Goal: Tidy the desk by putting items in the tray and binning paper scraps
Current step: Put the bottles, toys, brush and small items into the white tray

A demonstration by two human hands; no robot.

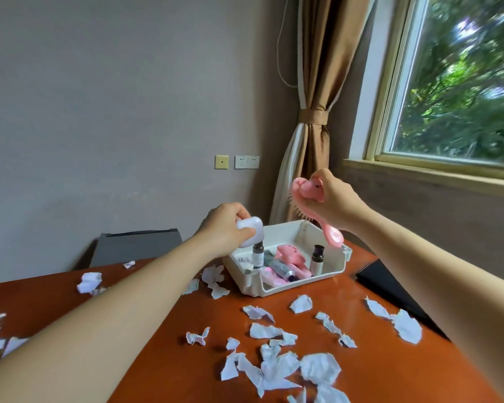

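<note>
Fingers (241,210) curled round white case (250,228), pink hairbrush (304,191)

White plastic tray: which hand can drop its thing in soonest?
Probably the left hand: its small white rounded case hangs low over the white plastic tray. The right hand holds the pink plastic hairbrush higher, near the rim.

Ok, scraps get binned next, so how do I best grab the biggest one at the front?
Come from straight above and pinch the scrap at its crumpled middle, which looks raised; it lies nearly flat on the desk, so its edges offer little grip.
</note>
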